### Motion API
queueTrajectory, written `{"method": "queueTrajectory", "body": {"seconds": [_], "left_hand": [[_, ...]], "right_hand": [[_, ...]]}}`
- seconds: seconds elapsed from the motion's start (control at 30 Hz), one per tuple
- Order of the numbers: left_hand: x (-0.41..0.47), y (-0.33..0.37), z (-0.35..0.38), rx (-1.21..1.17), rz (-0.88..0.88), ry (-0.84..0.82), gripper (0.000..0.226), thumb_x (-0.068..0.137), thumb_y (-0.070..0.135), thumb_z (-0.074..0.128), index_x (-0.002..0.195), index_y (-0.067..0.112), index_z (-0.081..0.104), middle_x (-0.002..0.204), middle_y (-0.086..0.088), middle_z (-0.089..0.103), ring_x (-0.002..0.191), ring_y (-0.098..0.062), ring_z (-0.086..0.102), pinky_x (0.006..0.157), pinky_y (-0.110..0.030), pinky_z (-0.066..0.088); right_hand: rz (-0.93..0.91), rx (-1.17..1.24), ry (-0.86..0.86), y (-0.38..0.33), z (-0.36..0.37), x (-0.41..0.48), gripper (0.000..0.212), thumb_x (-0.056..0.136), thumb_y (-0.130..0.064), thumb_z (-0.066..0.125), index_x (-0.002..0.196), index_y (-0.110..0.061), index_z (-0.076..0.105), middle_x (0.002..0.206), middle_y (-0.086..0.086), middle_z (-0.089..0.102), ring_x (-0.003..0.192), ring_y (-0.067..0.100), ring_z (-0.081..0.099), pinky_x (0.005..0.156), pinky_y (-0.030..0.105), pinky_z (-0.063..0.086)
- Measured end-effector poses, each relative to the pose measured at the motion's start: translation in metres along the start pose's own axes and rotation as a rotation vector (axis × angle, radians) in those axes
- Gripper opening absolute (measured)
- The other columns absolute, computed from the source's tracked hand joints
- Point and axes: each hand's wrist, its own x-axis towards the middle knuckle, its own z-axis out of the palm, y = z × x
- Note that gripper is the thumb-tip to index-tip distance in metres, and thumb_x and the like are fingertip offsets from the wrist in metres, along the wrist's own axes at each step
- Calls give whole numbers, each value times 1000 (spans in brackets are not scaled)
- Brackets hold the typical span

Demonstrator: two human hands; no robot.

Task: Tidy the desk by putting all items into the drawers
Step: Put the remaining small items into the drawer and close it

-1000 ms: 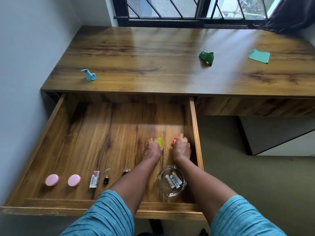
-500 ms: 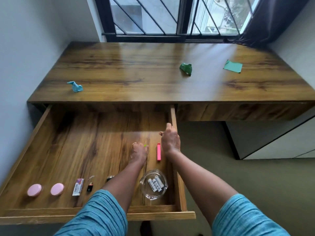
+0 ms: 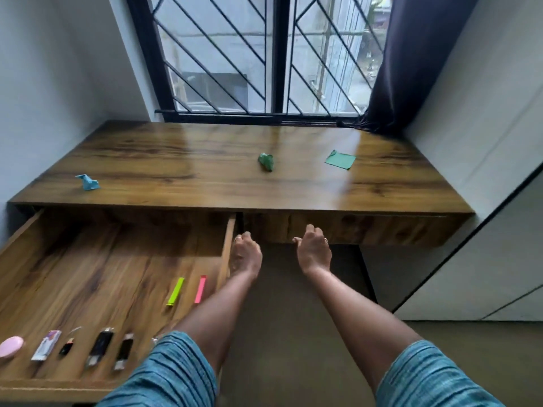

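The left drawer [image 3: 227, 254] stands pulled out; a yellow-green stick [image 3: 175, 291] and a pink stick [image 3: 200, 289] lie in it. Along its front lie a pink round case [image 3: 11, 346], a white packet [image 3: 47, 345] and several small dark items [image 3: 100, 346]. On the desk top [image 3: 205, 160] rest a blue paper figure [image 3: 88, 182], a dark green crumpled paper [image 3: 266, 162] and a flat green paper square [image 3: 340, 160]. My left hand [image 3: 245, 255] is just right of the drawer's side, empty. My right hand [image 3: 314, 251] reaches under the closed right drawer front [image 3: 382, 229], fingers curled, empty.
A barred window [image 3: 264, 54] and a dark curtain [image 3: 411, 60] are behind the desk. White walls close in at left and right. Olive floor [image 3: 293, 348] lies under my arms. A white cabinet panel [image 3: 484, 274] stands at the right.
Both hands let go of the yellow-green and pink sticks, left the drawer and moved right to the closed right drawer front. The view tilted up and right; the glass dish is out of sight.
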Motion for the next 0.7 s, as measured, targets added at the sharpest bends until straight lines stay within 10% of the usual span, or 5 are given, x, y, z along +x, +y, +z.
{"method": "queueTrajectory", "body": {"seconds": [0.7], "left_hand": [[83, 208, 84, 28, 202, -132, 40, 95, 13, 43, 132, 0, 48, 135, -20, 51, 125, -30, 50, 105, -31, 40]], "right_hand": [[43, -55, -1, 115, -71, 188, 38, 91, -23, 59, 124, -5, 53, 130, 15, 47, 118, 33, 51, 93, 36, 47]]}}
